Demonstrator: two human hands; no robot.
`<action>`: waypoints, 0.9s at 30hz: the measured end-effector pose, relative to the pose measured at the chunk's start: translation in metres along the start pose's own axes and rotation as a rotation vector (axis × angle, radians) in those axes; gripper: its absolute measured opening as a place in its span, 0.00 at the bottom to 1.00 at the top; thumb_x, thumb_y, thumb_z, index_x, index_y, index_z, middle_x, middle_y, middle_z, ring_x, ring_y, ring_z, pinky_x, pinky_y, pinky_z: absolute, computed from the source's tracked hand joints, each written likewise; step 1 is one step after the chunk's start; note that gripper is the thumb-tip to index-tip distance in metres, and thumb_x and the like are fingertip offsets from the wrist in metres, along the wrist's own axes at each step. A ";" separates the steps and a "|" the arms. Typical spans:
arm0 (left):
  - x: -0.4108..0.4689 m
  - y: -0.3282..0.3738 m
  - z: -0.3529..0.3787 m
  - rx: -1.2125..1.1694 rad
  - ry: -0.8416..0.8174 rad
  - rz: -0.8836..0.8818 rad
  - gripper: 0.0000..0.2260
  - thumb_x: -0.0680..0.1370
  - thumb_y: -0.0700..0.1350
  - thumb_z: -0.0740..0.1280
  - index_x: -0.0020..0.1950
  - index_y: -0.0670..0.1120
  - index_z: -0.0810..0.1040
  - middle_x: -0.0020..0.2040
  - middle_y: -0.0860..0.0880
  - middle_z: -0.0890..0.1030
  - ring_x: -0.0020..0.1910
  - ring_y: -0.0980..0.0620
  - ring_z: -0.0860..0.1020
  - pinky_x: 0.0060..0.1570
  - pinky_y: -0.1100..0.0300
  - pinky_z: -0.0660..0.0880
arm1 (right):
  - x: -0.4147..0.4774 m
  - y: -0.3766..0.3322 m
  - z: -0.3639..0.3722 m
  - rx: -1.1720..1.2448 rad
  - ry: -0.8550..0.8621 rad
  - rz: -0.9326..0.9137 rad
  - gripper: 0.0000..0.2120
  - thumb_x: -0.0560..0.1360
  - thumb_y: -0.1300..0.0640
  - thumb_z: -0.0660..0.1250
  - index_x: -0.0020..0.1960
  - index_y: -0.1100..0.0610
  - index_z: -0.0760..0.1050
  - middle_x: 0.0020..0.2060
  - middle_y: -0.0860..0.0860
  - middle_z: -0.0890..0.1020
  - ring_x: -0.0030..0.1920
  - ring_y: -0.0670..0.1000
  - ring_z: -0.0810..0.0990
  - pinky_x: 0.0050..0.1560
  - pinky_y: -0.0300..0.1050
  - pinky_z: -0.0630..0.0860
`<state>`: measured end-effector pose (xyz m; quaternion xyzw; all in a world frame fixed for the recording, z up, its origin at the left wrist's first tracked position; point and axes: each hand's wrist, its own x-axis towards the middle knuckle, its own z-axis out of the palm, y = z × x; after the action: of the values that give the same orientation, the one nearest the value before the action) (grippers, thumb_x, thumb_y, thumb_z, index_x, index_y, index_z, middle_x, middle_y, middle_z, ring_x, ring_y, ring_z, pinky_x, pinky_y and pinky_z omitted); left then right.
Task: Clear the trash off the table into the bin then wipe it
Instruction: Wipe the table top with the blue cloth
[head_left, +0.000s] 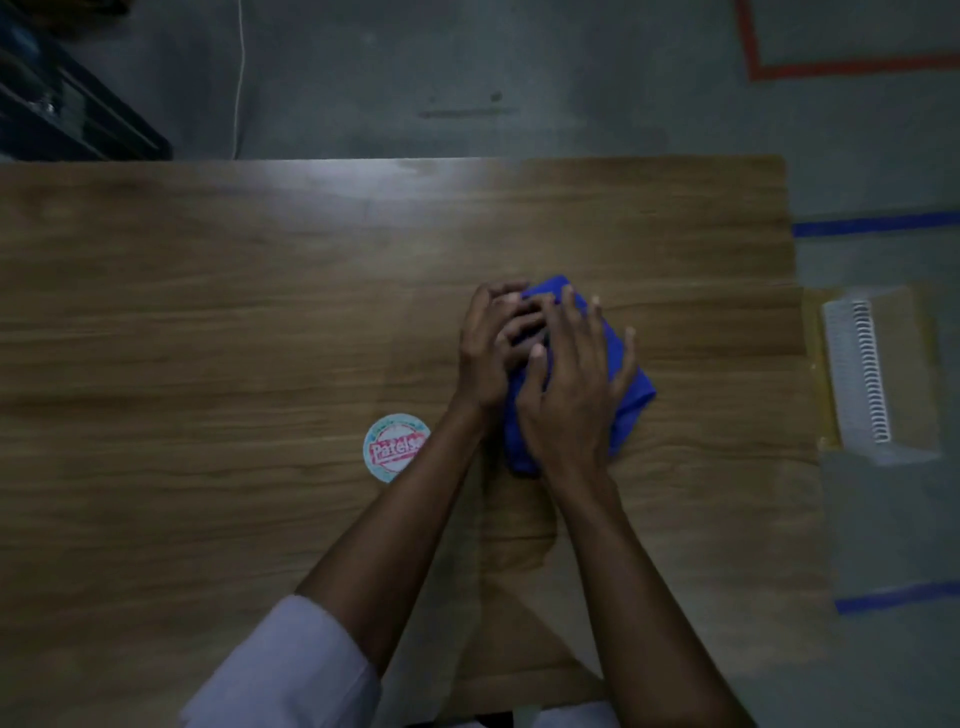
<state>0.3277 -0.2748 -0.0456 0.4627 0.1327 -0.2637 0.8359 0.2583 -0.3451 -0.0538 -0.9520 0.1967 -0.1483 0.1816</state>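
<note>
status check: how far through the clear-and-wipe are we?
Done: the wooden table shows no loose trash except one round printed disc. In hand: left hand grips the blue cloth, right hand presses on it, so wiping seems to be starting. Left: the disc, if it is trash, and probably most of the wiping.

Your one head-worn wide-angle camera looked steeply down from close above the wooden table (208, 322), facing its far edge, with grey floor (519, 62) beyond and to your right.
</note>
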 end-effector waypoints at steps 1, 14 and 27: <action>0.007 0.005 0.007 -0.018 0.055 -0.037 0.12 0.72 0.43 0.68 0.54 0.43 0.77 0.50 0.42 0.84 0.51 0.45 0.82 0.48 0.57 0.81 | 0.002 -0.001 0.001 -0.021 -0.041 -0.024 0.26 0.77 0.56 0.60 0.75 0.56 0.72 0.77 0.52 0.70 0.79 0.56 0.65 0.78 0.63 0.50; 0.023 0.021 -0.087 1.720 0.220 0.561 0.25 0.81 0.56 0.60 0.78 0.52 0.68 0.81 0.49 0.62 0.82 0.45 0.54 0.78 0.39 0.42 | 0.052 0.054 0.032 -0.254 -0.198 0.142 0.33 0.79 0.29 0.56 0.81 0.37 0.56 0.83 0.56 0.52 0.82 0.63 0.52 0.81 0.61 0.51; 0.033 0.021 -0.092 1.540 0.271 0.648 0.25 0.81 0.57 0.58 0.75 0.48 0.72 0.78 0.49 0.68 0.81 0.46 0.59 0.78 0.41 0.50 | 0.153 0.041 0.060 0.369 -0.522 -0.371 0.32 0.68 0.69 0.66 0.69 0.49 0.79 0.75 0.52 0.72 0.79 0.53 0.63 0.81 0.43 0.50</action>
<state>0.3689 -0.1988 -0.0959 0.9459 -0.1240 0.0298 0.2983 0.4009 -0.4283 -0.0917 -0.9285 -0.0624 0.0359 0.3643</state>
